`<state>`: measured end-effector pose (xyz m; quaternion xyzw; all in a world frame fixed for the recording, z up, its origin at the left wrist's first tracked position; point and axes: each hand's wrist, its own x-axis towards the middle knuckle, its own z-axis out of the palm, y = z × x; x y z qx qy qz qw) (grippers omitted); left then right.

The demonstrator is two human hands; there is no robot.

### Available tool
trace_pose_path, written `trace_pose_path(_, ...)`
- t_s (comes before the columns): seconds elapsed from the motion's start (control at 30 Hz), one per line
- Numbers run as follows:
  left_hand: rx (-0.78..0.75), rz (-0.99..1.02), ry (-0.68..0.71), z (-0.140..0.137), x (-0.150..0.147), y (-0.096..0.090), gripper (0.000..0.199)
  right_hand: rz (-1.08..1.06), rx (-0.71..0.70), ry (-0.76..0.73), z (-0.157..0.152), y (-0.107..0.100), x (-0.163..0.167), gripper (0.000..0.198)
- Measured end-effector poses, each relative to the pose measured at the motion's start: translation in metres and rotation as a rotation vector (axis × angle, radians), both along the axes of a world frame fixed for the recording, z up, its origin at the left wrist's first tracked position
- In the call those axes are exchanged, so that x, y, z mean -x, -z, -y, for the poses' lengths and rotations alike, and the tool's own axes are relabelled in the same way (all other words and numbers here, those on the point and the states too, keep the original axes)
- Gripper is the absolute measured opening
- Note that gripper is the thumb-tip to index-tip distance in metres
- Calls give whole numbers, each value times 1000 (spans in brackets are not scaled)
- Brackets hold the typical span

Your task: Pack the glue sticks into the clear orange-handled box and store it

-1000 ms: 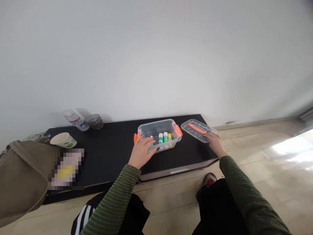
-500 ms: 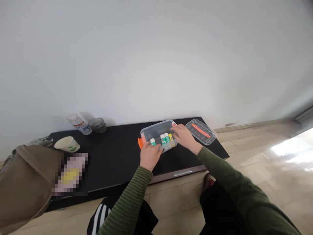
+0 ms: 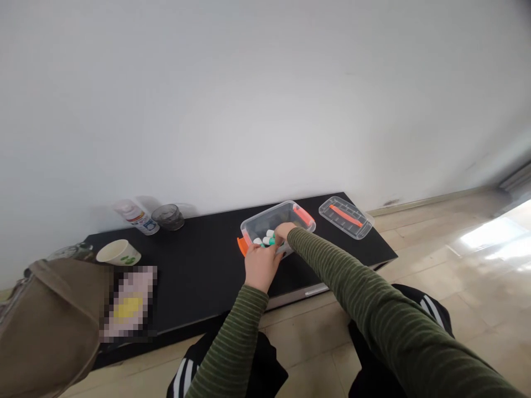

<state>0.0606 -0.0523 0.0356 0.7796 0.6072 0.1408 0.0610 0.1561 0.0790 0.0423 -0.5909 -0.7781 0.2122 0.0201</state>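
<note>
Clear plastic box [image 3: 270, 216] sat open on the black cabinet [image 3: 199, 271], right of its middle, orange latches on both ends, the left one [image 3: 242, 247] sticking outward. Left hand [image 3: 261, 267] was at the near left corner of the box, touching the near rim; fingertips partly hidden, couldn't tell how tightly they gripped. Right hand [image 3: 285, 231] reached down into the box from the right, wrist bent over the near side, beside the white-capped tubes [image 3: 269, 241]; its fingers were mostly out of sight, so couldn't tell wide or narrow, or whether they held a tube. Tubes lay together inside the box, toward its left and near part, caps pointing left, a bit of green body showing. Clear lid [image 3: 346, 225] lay just right of the box, off it, orange handle [image 3: 345, 215] up, its far right end at the cabinet edge. Left end of the cabinet top: spray can [image 3: 136, 216] leaning in view, dark glass [image 3: 168, 217] just beside it, white paper cup [image 3: 118, 252] with green leaf print nearer, then a pixelated pink-and-yellow item [image 3: 129, 304]. Brown bag [image 3: 53, 331] filled the lower left. Both sleeves were green striped.
</note>
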Motion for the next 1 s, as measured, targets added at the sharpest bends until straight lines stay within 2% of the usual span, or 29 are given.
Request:
trace_pose_path(0.07,0,15,-34,-5,4,3,23,90,77,-15,0,-6,-7,32)
trace_pose_path(0.1,0,36,-53,-9,7,3,23,101,61,-24,2,-12,-12,39)
trace_pose_path(0.17,0,137,-89,-15,14,2,32,32,-103,-32,11,-25,-27,50)
trace_pose_path(0.27,-36,474,-106,-17,19,-8,62,-161,-406,-3,40,-41,-55,54)
trace_pose_path(0.37,-84,744,-59,-11,11,-19,57,-255,-507,-57,73,-36,-81,59)
trace_pose_path(0.43,-79,697,-6,-6,-2,-22,53,-243,-504,-139,91,-20,-92,60)
trace_pose_path(0.5,-50,515,15,-5,-17,-21,48,-224,-470,-172,103,0,-99,57)
trace_pose_path(0.57,-16,309,-15,-7,-31,-18,41,-214,-432,-144,108,15,-106,55)
trace_pose_path(0.67,1,125,-70,-9,-50,-13,40,-151,-429,-122,109,21,-119,50)
trace_pose_path(0.77,-20,125,-96,-6,-64,-11,38,-63,-524,-165,108,17,-134,41)
trace_pose_path(0.87,-49,218,-159,-1,-69,-11,38,-52,-588,-163,109,12,-152,38)
trace_pose_path(0.93,-86,313,-219,1,-69,-12,40,-102,-556,-46,107,11,-166,40)
trace_pose_path(1.0,-115,370,-237,-1,-70,-10,41,-169,-443,176,102,12,-183,45)
